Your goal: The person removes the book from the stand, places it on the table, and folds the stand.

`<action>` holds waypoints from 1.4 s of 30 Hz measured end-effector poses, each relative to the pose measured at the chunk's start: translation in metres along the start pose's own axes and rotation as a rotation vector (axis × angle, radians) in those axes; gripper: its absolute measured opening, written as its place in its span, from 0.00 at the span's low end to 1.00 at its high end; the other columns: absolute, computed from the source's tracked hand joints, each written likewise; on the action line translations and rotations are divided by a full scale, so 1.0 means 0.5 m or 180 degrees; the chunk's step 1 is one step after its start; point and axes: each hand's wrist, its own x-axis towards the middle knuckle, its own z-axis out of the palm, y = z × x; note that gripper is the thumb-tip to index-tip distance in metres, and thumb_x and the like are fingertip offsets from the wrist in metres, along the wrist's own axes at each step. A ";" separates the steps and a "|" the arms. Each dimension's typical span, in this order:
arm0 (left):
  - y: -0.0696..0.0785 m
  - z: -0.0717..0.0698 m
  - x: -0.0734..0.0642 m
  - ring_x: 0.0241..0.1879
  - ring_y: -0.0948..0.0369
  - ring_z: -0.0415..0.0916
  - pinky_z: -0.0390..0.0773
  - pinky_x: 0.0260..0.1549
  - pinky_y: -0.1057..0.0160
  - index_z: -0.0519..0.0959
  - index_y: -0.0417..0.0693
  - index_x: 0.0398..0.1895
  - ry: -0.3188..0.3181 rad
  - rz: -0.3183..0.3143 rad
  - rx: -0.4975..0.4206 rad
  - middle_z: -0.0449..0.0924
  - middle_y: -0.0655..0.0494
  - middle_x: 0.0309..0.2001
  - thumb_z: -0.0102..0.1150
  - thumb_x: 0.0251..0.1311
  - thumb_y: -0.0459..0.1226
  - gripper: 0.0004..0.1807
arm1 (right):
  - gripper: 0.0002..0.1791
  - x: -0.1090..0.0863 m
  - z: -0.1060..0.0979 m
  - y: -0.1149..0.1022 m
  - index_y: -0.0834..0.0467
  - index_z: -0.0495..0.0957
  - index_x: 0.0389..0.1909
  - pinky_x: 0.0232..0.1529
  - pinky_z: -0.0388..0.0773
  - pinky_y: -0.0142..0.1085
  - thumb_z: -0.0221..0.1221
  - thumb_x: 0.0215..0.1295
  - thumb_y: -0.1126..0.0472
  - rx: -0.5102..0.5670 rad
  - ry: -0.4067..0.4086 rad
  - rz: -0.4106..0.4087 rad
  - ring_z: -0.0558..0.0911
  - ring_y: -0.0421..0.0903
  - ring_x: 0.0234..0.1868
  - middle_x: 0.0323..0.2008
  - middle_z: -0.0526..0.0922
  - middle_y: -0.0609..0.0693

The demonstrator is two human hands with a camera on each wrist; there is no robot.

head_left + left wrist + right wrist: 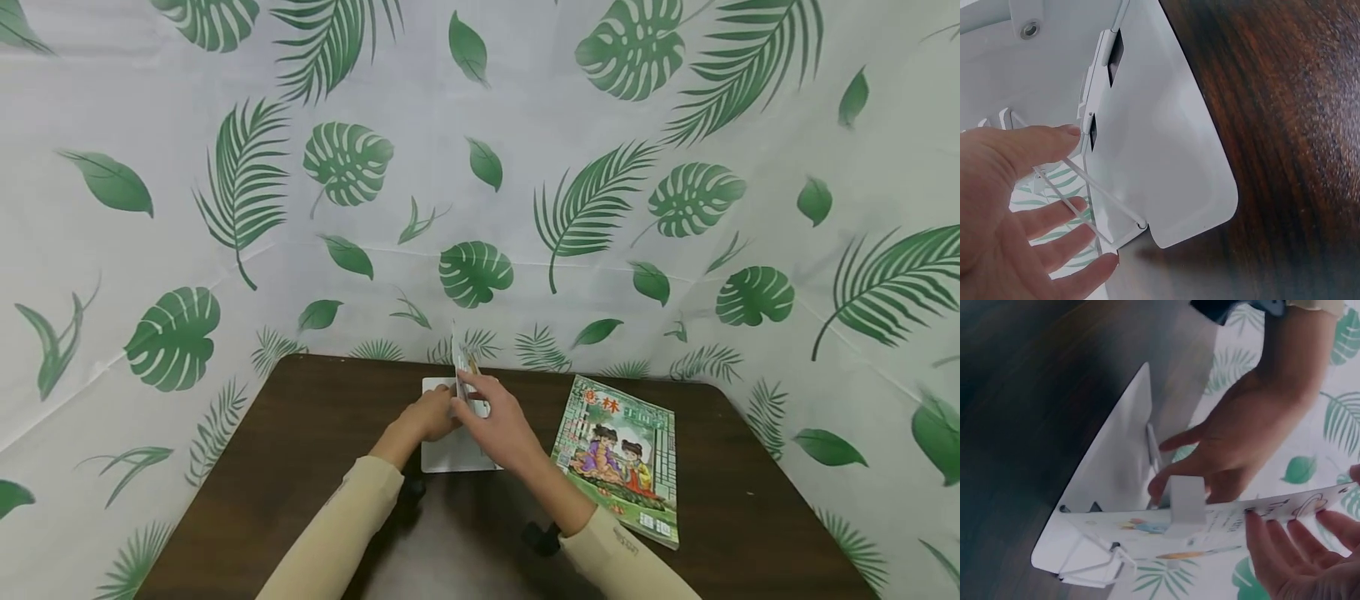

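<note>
Head view: one leaf-print backdrop [405,150] is hanging behind and at both sides, green on white. One dark brown worktop [300,442] is standing below it. Two beige sleeves [330,533] are reaching in from the near edge. One magazine [618,462] is lying cover up on the right; two figures are sitting on its cover.

One white folding stand is occupying the far middle of the worktop, left of the magazine. Its one base plate [442,454] is lying flat; its one upright panel [465,358] is rising from that, showing lettering and coloured drawings in the right wrist view.

Two hands are working at the stand, near each other. The right hand [501,421] is pinching the panel's edge, thumb on one face, fingers fairly straight on the other. The left hand [433,414] is reaching in at the panel's other side, thumb well apart from three extended fingers; one thin wire leg [1104,192] is passing between them. Cannot tell whether the fingertips are touching the wire.

Smaller items: two dark wrist devices [542,540] are showing, one per arm. One white block [1186,497] is overlapping the panel and partly hiding the left hand's fingers.
</note>
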 end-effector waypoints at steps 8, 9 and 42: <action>0.007 -0.005 0.010 0.73 0.36 0.71 0.75 0.65 0.30 0.65 0.46 0.83 -0.0048 -0.0039 0.0155 0.68 0.37 0.78 0.60 0.79 0.49 0.36 | 0.26 0.003 -0.008 0.006 0.42 0.76 0.75 0.55 0.87 0.52 0.62 0.79 0.48 0.0008 0.0177 -0.0008 0.85 0.53 0.64 0.71 0.79 0.48; 0.007 -0.005 0.009 0.73 0.37 0.72 0.75 0.65 0.30 0.65 0.46 0.83 -0.0057 -0.0038 0.0178 0.68 0.38 0.78 0.60 0.79 0.49 0.36 | 0.26 0.001 -0.008 0.007 0.42 0.77 0.75 0.55 0.87 0.51 0.63 0.79 0.48 0.0013 0.0203 0.0000 0.85 0.53 0.64 0.70 0.80 0.47; 0.048 0.023 0.020 0.70 0.40 0.72 0.79 0.60 0.35 0.78 0.54 0.75 0.0075 -0.0312 0.0575 0.75 0.42 0.72 0.70 0.68 0.39 0.31 | 0.24 -0.026 -0.044 0.034 0.46 0.77 0.74 0.52 0.86 0.49 0.58 0.82 0.54 0.0273 0.0856 0.0313 0.87 0.51 0.58 0.63 0.86 0.49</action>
